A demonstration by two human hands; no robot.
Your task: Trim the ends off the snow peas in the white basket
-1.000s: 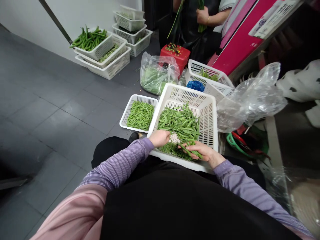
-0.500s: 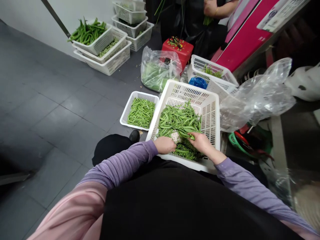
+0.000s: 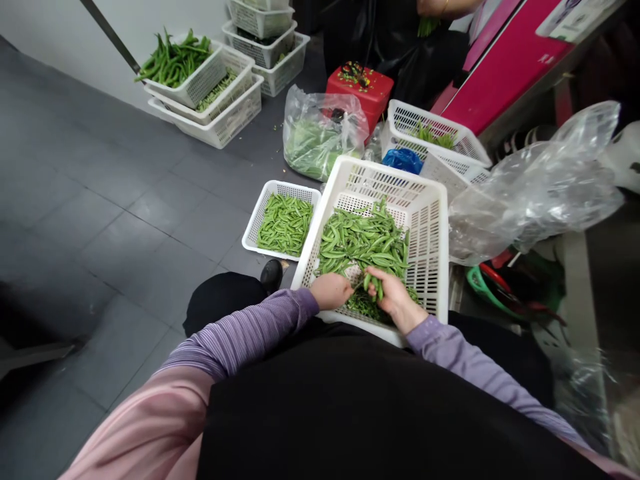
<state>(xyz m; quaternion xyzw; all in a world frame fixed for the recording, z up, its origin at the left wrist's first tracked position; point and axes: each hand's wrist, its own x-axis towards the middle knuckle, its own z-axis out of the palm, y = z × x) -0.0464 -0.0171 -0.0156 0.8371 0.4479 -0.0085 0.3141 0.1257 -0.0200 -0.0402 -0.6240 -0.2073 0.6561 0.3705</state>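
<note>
A large white crate (image 3: pixel 430 193) in front of me holds a heap of green pea pods (image 3: pixel 367 237). My right hand (image 3: pixel 395 297) is closed around a few pea pods (image 3: pixel 373 285) over the crate's near part. Just left of it, my left hand (image 3: pixel 331 291) is closed in a pinch. A thin strip shows at its fingertips, too small to name. Below both hands lies a pile of green trimmings (image 3: pixel 367 305), partly covered by my right hand. Beside the crate on the left stands a small white basket (image 3: pixel 249 230) full of pea pods (image 3: pixel 285 223).
Stacked white baskets (image 3: pixel 220 133) with long green peppers stand at the far left. Beyond the crate are a clear bag of greens (image 3: pixel 320 143), a red box (image 3: pixel 370 100) and another white basket (image 3: pixel 400 137). Clear plastic (image 3: pixel 530 193) lies right. Another person's hand (image 3: pixel 445 7) shows at the top.
My right hand has come up from the heap with pea pods and moved left toward my left hand. My left hand stays nearly in place. The view has shifted slightly.
</note>
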